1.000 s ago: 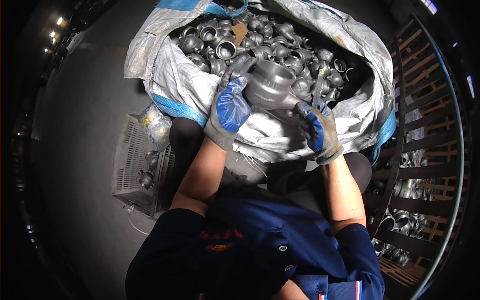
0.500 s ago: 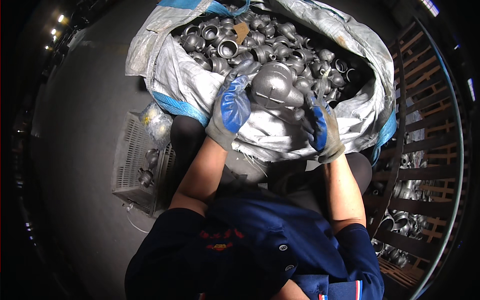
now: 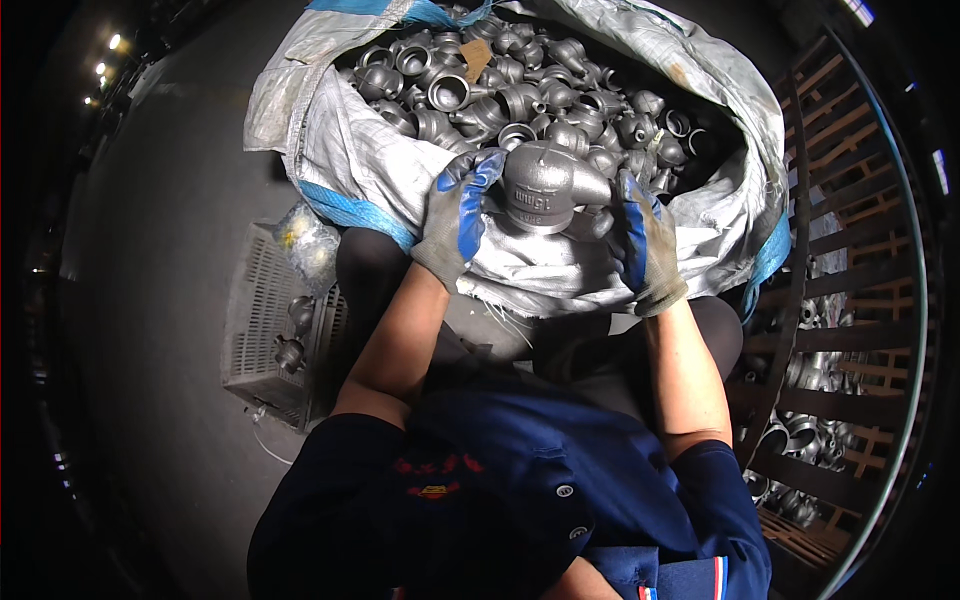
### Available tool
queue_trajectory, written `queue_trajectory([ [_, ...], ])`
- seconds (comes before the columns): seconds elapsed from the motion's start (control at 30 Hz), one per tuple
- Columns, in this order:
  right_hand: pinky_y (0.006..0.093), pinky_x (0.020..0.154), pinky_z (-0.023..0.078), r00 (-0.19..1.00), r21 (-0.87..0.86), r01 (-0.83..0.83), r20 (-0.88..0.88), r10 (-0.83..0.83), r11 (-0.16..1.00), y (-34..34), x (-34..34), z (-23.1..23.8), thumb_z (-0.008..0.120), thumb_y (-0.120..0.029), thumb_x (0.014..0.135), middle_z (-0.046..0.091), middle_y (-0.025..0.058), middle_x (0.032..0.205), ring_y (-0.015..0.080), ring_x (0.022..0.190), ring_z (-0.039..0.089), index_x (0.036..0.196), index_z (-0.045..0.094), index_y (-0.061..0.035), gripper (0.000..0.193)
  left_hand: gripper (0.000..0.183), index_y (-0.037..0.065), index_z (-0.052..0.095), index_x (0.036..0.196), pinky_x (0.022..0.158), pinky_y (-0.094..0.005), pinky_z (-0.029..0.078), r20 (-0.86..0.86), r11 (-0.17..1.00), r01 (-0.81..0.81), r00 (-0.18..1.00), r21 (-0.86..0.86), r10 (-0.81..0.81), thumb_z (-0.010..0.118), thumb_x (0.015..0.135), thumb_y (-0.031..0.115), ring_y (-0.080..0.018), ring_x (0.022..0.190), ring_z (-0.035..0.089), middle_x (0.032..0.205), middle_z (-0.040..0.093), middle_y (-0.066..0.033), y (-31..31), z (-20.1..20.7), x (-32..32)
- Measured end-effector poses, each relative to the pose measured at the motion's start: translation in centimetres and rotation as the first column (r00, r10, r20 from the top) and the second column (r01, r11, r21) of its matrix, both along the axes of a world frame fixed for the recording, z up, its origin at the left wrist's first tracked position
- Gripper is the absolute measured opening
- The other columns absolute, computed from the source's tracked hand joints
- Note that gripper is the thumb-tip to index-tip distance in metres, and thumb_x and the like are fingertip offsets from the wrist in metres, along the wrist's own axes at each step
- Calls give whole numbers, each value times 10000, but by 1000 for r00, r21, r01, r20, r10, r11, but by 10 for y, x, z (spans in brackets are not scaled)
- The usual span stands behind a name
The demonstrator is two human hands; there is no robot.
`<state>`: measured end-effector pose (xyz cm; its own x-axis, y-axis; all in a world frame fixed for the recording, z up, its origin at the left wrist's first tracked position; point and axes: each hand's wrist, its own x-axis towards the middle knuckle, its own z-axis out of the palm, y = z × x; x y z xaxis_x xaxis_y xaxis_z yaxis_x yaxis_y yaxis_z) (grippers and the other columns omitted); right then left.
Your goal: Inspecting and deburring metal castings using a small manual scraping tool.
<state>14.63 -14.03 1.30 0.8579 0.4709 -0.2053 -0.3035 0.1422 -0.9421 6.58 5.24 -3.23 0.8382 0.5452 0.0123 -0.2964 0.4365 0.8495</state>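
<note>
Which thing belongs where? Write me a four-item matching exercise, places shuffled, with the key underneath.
Things
1. Large casting
2. Cardboard piece
3. Grey crate
4. Slatted container

Places
A. At the picture's right
B. On the castings in the white sack
C. Between the gloved left hand and right hand
D. At the picture's left

Pairs: 1-C, 2-B, 3-D, 4-A

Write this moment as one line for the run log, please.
Left hand: on metal casting, left side | Right hand: at its narrow end | Casting: held over near side of white sack | Sack: more castings inside
</note>
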Motion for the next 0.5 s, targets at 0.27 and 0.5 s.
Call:
queue_trajectory([
  [0.27, 184, 341, 242, 977, -96, -35, 205, 54, 995, -2, 0, 0, 593, -326, 853, 515, -49, 562, 18, 377, 369, 839, 609, -93, 234, 207, 45, 618, 1015, 632, -216, 457, -156, 997, 48, 986, -58, -56, 554, 871, 179, -80, 708, 556, 790, 585, -3, 4, -7, 6],
  [0.5, 193, 563, 420, 933, -101, -47, 352, 80, 994, 5, 3, -7, 625, -184, 820, 583, -15, 741, 37, 636, 522, 952, 637, -64, 178, 328, -8, 590, 1070, 662, -253, 457, -210, 998, 5, 978, -68, -19, 569, 876, 255, -123, 749, 550, 903, 613, -57, 11, -27, 13],
])
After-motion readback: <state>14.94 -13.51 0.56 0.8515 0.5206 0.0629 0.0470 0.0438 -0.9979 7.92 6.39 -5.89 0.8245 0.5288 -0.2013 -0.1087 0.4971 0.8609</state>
